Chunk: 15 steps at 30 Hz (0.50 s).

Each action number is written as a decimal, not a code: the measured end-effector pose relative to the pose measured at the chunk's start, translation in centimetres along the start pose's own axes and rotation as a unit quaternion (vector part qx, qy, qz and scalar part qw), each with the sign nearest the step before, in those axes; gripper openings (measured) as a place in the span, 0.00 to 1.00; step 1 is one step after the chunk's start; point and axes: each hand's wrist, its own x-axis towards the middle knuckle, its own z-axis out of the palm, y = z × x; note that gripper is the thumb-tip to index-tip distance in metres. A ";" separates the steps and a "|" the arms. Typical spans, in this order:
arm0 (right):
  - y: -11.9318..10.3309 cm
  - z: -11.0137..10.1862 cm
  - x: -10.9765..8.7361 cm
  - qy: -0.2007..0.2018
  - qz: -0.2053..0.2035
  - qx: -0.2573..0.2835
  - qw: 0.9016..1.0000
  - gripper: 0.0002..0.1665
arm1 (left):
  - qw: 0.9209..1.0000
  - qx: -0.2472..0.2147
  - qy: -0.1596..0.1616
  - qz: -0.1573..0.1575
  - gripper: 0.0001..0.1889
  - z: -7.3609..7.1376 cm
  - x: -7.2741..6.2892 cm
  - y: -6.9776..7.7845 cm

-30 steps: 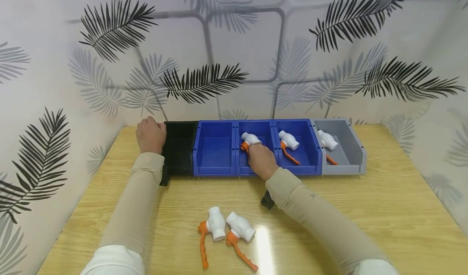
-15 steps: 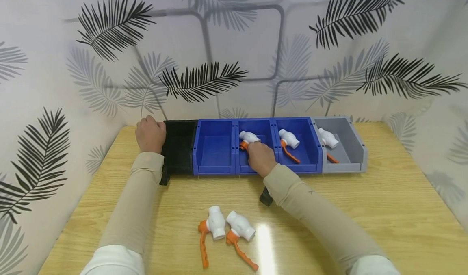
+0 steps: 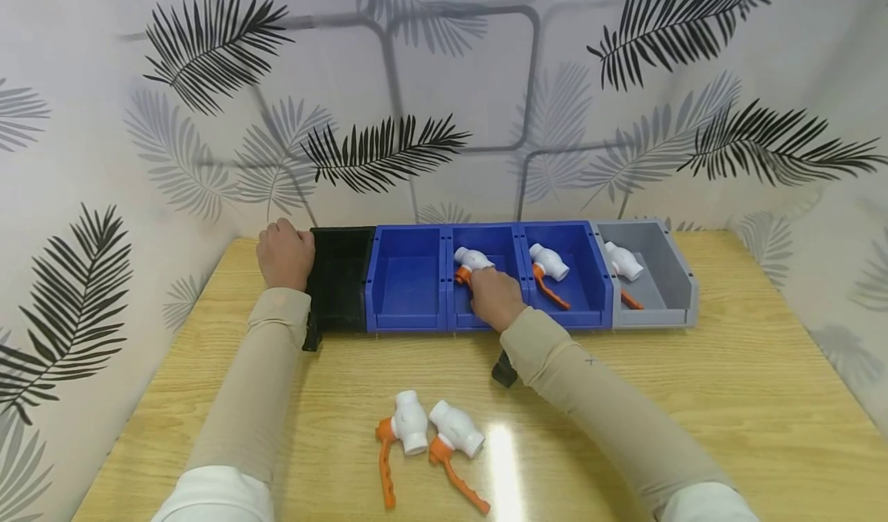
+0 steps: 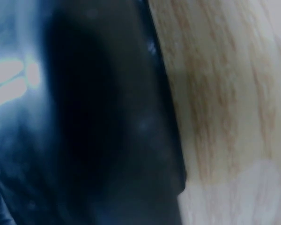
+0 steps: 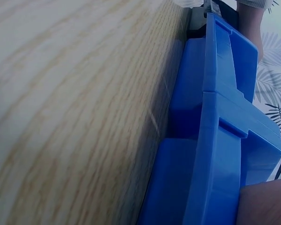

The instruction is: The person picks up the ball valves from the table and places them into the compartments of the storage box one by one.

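"Currently, what does the right hand (image 3: 497, 298) hold?"

"It holds the ball valve (image 3: 475, 258) in the middle blue bin (image 3: 466, 321). The fingers (image 3: 482, 277) are curled over the orange handle (image 3: 462, 275); their tips are hidden. The white valve body lies beyond them, toward the rear wall of the bin."

"State the position of the left hand (image 3: 285, 254)."

"It is at the outer left rim of the black bin (image 3: 340, 320), knuckles up. Its fingers are curled; whether they grip the rim cannot be told."

"Give the bin order."

"From the left: black bin, left blue bin (image 3: 407, 283), middle blue bin, right blue bin (image 3: 581, 279), gray bin (image 3: 655, 294). All stand side by side on the worktop (image 3: 694, 406)."

"Locate the other valves."

"The right blue bin contains one valve (image 3: 549, 262); the gray bin contains another valve (image 3: 624, 263). Before the bins, the upright loose valve (image 3: 411, 423) lies just beside the slanted loose valve (image 3: 457, 429), handles toward the person."
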 end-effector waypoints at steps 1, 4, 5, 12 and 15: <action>0.0 0.0 0.0 -0.001 0.004 0.000 1.000 0.11 | 1.000 0.001 0.000 0.000 0.13 0.0 0.0 0.0; 0.0 0.0 0.1 -0.005 0.012 0.004 1.000 0.12 | 1.000 0.002 0.001 0.001 0.13 0.0 0.1 0.1; 0.0 0.0 0.2 -0.006 0.015 0.006 1.000 0.12 | 1.000 0.003 0.002 0.001 0.13 0.0 0.1 0.1; -0.1 0.1 0.0 -0.001 0.017 0.008 1.000 0.12 | 1.000 0.006 0.007 0.002 0.13 0.1 0.0 0.1; -0.1 0.2 0.0 0.006 0.017 0.005 1.000 0.12 | 1.000 0.006 0.008 0.003 0.13 0.1 0.0 0.1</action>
